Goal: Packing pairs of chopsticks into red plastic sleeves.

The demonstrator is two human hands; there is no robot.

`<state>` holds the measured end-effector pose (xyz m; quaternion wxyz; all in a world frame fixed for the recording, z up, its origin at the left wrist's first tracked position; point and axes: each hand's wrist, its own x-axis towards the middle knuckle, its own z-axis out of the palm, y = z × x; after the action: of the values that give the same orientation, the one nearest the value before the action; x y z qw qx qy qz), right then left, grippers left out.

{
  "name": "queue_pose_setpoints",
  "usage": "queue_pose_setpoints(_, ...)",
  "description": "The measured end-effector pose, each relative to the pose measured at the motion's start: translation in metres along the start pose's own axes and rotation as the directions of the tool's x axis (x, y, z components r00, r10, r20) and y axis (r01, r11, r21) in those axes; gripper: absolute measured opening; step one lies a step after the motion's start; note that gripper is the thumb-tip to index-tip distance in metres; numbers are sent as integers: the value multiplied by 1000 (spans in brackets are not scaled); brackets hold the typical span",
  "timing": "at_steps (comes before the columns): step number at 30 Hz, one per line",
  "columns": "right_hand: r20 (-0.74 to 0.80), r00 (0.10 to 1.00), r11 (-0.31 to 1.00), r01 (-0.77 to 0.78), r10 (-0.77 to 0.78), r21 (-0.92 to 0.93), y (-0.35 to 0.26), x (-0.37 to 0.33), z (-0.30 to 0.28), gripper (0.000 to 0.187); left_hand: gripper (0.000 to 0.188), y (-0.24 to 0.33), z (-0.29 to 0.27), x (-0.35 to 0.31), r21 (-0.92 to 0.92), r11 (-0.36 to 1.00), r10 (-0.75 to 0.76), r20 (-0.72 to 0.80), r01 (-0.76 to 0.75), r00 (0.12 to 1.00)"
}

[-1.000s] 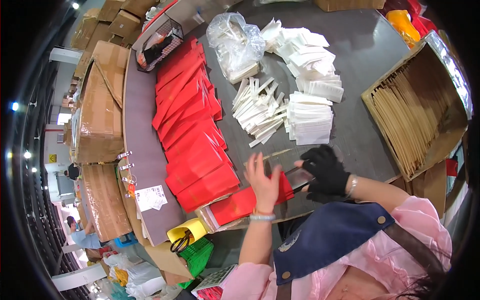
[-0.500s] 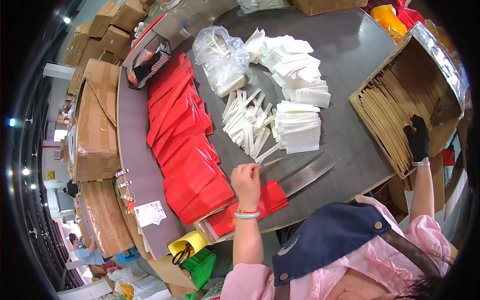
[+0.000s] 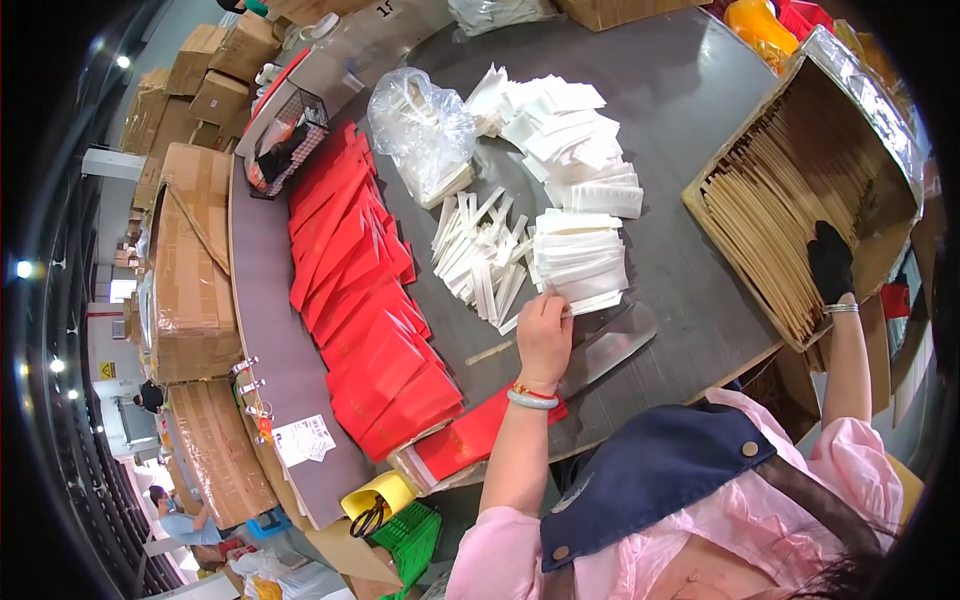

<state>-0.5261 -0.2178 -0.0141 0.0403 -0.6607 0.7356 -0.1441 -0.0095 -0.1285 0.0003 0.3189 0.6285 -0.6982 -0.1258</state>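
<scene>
At the front end of a stack of white paper slips (image 3: 578, 255), my bare left hand (image 3: 545, 335) pinches the edge of a slip between thumb and fingers. Beneath that wrist lies a red paper envelope (image 3: 468, 437), partly hidden by my forearm, beside a clear plastic sleeve (image 3: 610, 348). My right hand (image 3: 832, 262), in a black glove, reaches into an open carton (image 3: 735, 150). Its fingers are stretched out against a packed row of thin brown cardboard pieces (image 3: 770, 235) standing on edge. The glove hides whether it touches just one of them.
Many red envelopes (image 3: 375, 330) overlap along the table's left side. Loose white strips (image 3: 485, 255) lie mid-table below a clear plastic bag (image 3: 422, 130). A wire basket (image 3: 290, 140) stands at the back left. A yellow holder (image 3: 378, 494) with black-handled scissors hangs at the front edge.
My left hand has moved right and away from me, from above the red envelope to the white stack. The right hand stays in the carton, its fingers closer together.
</scene>
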Motion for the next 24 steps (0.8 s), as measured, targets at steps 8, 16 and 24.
queue_pose_setpoints(8,-206,933,874,352,-296,336,-84,-26,-36,28,24,33,-48,-40,-159,883,-339,431,441,836)
queue_pose_setpoints(16,304,650,699,518,-696,492,-243,-65,-11,29,48,36,-47,-71,108,975,-198,45,192,979)
queue_pose_setpoints(24,299,439,527,767,-847,367,-270,-77,32,17,75,19,-47,-98,97,981,-182,122,170,976)
